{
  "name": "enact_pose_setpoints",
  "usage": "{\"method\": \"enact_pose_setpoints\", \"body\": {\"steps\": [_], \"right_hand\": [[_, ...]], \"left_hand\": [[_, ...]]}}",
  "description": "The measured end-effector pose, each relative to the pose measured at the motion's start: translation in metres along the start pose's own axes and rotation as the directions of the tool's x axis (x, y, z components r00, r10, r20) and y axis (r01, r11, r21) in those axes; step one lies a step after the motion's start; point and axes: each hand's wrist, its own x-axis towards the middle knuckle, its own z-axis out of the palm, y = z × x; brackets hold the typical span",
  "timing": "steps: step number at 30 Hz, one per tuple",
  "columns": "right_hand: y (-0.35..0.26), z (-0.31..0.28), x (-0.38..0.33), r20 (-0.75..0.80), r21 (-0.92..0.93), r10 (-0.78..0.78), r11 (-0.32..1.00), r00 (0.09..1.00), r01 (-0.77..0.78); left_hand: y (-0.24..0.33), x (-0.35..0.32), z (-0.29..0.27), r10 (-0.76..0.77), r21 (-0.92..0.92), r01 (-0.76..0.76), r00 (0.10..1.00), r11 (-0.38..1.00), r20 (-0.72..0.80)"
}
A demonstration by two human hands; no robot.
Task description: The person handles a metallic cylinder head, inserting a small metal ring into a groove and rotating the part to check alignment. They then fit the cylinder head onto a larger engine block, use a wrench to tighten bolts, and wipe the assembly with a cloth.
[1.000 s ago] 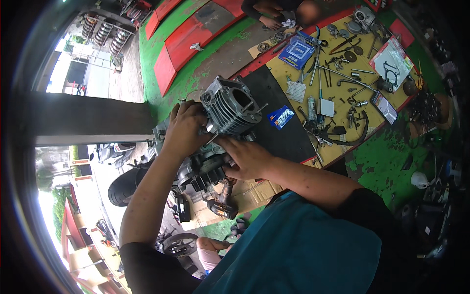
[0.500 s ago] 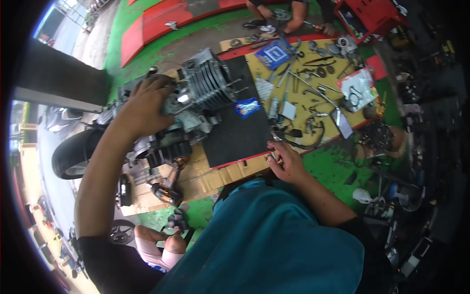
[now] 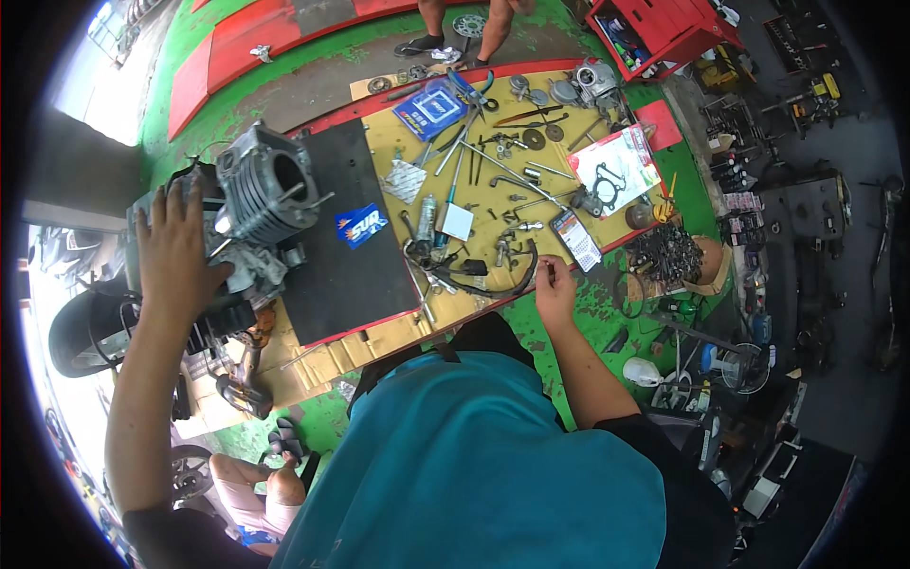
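Note:
My left hand (image 3: 178,254) lies flat on the engine block (image 3: 242,242), just left of its finned grey cylinder (image 3: 268,194), fingers spread. My right hand (image 3: 555,287) is at the near edge of the yellow board (image 3: 493,123), fingers curled by a small bolt beside a black curved hose (image 3: 502,281); whether it grips anything I cannot tell. A black mat (image 3: 341,237) lies between the engine and the board. Loose bolts, spanners and small parts (image 3: 502,204) cover the board.
A red toolbox (image 3: 654,28) stands at the far right. Another person's legs (image 3: 460,24) stand beyond the board. A carburettor (image 3: 595,81), a blue packet (image 3: 431,106) and a gasket sheet (image 3: 616,171) lie on the board. A pile of chain (image 3: 664,254) sits right.
My right hand left the engine and moved right to the board's near edge. My left hand stayed on the engine and flattened. The view swung toward the board.

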Motion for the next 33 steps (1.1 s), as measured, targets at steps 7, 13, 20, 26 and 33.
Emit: {"method": "enact_pose_setpoints", "body": {"steps": [7, 13, 20, 26, 33], "right_hand": [[0.023, -0.044, 0.073, 0.015, 0.113, -0.025, 0.993, 1.000, 0.024], [0.046, -0.071, 0.100, 0.271, -0.005, -0.096, 0.995, 0.958, 0.101], [0.001, -0.042, 0.098, 0.608, 0.045, -0.221, 0.968, 0.762, 0.245], [-0.051, -0.024, 0.102, 0.716, 0.198, -0.379, 0.915, 0.586, 0.350], [-0.034, -0.038, 0.126, 0.708, 0.138, -0.311, 0.941, 0.634, 0.308]], "left_hand": [[0.006, -0.007, 0.025, -0.047, 0.102, 0.059, 0.992, 0.993, -0.119], [0.053, -0.093, 0.015, -0.087, -0.319, 0.017, 0.974, 0.948, -0.207], [0.214, -0.130, 0.038, -0.243, -0.870, 0.448, 0.885, 0.208, 0.397], [0.281, -0.101, 0.083, -0.555, -0.904, 0.232, 0.832, 0.359, -0.007], [0.279, -0.084, 0.106, -0.474, -0.915, 0.200, 0.881, 0.352, 0.011]]}}
